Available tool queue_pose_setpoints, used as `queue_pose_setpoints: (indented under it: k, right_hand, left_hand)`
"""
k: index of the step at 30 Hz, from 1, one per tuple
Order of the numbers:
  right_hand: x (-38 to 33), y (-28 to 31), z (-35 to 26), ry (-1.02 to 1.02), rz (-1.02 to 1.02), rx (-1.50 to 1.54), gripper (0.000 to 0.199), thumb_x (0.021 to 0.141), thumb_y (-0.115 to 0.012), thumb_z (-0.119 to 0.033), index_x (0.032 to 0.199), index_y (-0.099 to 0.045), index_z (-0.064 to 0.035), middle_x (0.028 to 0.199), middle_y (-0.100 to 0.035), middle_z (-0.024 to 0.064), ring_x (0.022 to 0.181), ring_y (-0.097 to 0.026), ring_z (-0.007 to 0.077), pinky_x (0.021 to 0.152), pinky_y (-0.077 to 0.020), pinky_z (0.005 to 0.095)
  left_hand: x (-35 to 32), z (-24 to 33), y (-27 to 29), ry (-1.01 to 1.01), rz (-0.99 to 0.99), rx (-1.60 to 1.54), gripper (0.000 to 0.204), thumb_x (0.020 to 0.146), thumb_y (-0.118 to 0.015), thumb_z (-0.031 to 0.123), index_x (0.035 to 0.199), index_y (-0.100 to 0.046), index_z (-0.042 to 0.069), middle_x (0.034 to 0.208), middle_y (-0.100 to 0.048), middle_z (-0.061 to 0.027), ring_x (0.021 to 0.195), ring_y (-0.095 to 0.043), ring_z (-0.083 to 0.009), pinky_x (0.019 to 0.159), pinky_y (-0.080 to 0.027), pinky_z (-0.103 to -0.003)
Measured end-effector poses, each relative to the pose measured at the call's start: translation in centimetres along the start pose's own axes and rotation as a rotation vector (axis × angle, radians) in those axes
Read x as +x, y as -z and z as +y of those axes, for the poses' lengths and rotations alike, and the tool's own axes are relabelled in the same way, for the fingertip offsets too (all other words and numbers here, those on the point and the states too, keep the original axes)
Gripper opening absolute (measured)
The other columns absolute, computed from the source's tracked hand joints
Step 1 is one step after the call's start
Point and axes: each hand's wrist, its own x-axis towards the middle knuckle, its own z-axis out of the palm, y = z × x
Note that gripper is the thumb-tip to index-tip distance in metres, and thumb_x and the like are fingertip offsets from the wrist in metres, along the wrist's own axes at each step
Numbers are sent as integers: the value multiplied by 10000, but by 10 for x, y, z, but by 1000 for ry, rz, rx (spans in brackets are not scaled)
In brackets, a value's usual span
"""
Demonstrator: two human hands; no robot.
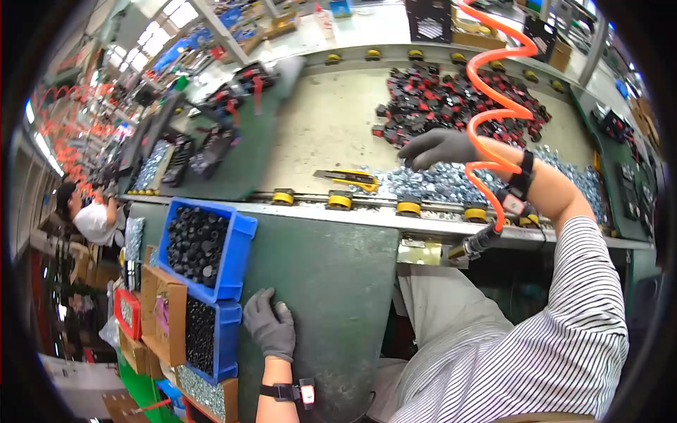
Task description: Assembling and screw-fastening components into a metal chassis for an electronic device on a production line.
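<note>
My left hand (269,326), in a grey glove, rests on the green work surface (321,296) with its fingers loosely apart and nothing visible in them. Just left of it stand a blue bin of round black caps (243,247) and a blue bin of small black pieces (227,345). My right hand (438,149), also gloved, reaches over a heap of small silvery metal parts (430,189), below a pile of black and red parts (451,102). Its fingers stretch to the left, thumb apart, and I see nothing held. A yellow utility knife (349,178) lies left of the metal parts.
An orange coiled air hose (501,53) hangs in front of my right forearm, with a dark tool (479,243) at its lower end. Cardboard boxes (163,310) and a red tray (127,314) stand far left. A person (95,218) works in the left background.
</note>
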Motion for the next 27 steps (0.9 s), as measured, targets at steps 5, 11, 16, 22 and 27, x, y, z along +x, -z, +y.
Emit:
queue_pose_setpoints:
  k: [5,11,16,22,27]
  right_hand:
    - [-131,60,74,-316,458,-45,349,889,-637,-187,1214,-673,-64,1005,-680,65,947,-628,140,864,-503,282]
    - [-244,84,147,-782,702,-601,406,868,-628,-278,1244,-660,-129,1195,-679,126,1114,-632,285,978,-469,371]
    - [-239,85,168,-790,769,-648,498,860,-582,-306,1327,-594,-133,1279,-625,164,1185,-589,320,1023,-449,386]
    - [-192,84,158,-952,617,-683,465,866,-545,-379,1175,-660,-52,1224,-638,206,1129,-619,306,969,-479,431]
    - [-193,92,145,-923,407,-652,512,838,-566,-396,1197,-639,-38,1136,-680,177,1026,-660,315,881,-516,423]
  left_hand:
    - [0,0,-1,15,-15,-41,361,831,-610,195,1173,-614,76,1228,-570,-159,1193,-494,-349,1044,-369,-466]
    - [-2,1,-1,19,-13,-47,362,834,-602,178,1173,-609,52,1225,-565,-172,1201,-486,-363,1043,-369,-475]
    - [-3,0,-4,39,-8,-20,359,829,-596,169,1166,-608,48,1218,-567,-172,1190,-495,-365,1029,-382,-481]
    - [-4,0,-4,12,22,-14,348,827,-603,165,1159,-619,61,1205,-578,-164,1169,-514,-359,1023,-393,-468]
    - [-4,0,-5,36,30,-34,345,833,-607,168,1161,-621,62,1203,-581,-157,1177,-510,-353,1028,-392,-464]
